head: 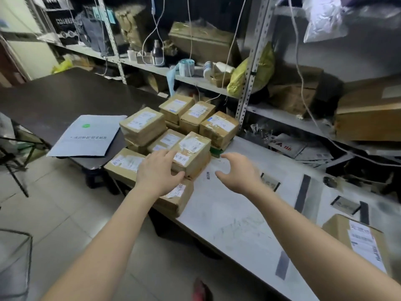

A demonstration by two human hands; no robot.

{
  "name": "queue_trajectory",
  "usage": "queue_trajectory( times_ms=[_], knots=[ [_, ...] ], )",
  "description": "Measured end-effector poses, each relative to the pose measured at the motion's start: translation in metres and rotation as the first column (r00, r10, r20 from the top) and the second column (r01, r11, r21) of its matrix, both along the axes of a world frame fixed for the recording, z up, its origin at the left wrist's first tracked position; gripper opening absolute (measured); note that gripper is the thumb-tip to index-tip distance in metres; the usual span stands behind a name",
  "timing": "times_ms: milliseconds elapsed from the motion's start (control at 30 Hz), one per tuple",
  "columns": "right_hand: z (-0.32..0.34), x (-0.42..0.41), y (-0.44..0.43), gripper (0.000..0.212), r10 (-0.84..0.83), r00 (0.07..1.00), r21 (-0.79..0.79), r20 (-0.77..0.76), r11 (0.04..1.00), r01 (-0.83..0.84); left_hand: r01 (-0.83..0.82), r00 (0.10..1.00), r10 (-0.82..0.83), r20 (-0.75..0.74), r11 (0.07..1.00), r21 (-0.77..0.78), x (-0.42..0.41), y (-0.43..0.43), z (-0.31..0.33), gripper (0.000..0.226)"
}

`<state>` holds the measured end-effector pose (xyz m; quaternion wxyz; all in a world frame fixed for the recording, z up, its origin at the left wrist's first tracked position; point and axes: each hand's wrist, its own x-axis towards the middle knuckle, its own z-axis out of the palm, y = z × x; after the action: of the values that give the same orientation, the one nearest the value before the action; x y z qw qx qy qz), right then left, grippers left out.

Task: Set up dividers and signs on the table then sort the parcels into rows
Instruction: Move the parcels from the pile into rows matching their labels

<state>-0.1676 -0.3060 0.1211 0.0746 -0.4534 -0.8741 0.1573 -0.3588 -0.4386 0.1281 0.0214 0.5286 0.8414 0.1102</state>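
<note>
Parcel (196, 164), taped cardboard: probably stiff, light; grip opposite sides. Left hand (159, 173) touches it, fingers spread; right hand (237, 173) loose, empty.

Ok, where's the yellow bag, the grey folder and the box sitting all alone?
yellow bag (237, 79), head view, on its crinkled side.
grey folder (86, 137), head view, middle of its cover.
lone box (338, 233), head view, bare cardboard beside its label.

Both bare arms outstretched, left hand (159, 173) and right hand (237, 173) with fingers (226, 156) loosely spread.
</note>
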Motion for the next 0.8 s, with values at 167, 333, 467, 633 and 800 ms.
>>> queue_trajectory(
  times_ms=[167, 333, 467, 633, 800],
  knots=[
    [-0.016, -0.085, 0.033, 0.059, -0.013, 0.995, -0.084, -0.098, 0.996, 0.005, -0.068, 0.994, 0.068, 0.086, 0.998, -0.002, -0.085, 0.019, -0.012, 0.074],
    [-0.029, -0.175, 0.068, 0.058, -0.015, 0.972, -0.222, -0.236, 0.974, -0.039, -0.167, 0.972, 0.168, 0.167, 0.986, -0.021, -0.17, 0.049, -0.02, 0.073],
    [-0.039, -0.238, 0.083, 0.062, -0.027, 0.959, -0.327, -0.281, 0.943, -0.069, -0.238, 0.948, 0.244, 0.206, 0.97, -0.055, -0.23, 0.072, -0.025, 0.069],
    [-0.051, -0.306, 0.098, 0.065, -0.085, 0.949, -0.426, -0.305, 0.903, -0.056, -0.25, 0.914, 0.25, 0.319, 0.967, -0.042, -0.306, 0.097, -0.042, 0.06],
    [-0.07, -0.367, 0.105, 0.073, -0.225, 0.929, -0.543, -0.294, 0.839, 0.032, -0.239, 0.859, 0.254, 0.445, 0.967, -0.091, -0.38, 0.13, -0.074, 0.075]
  ],
)
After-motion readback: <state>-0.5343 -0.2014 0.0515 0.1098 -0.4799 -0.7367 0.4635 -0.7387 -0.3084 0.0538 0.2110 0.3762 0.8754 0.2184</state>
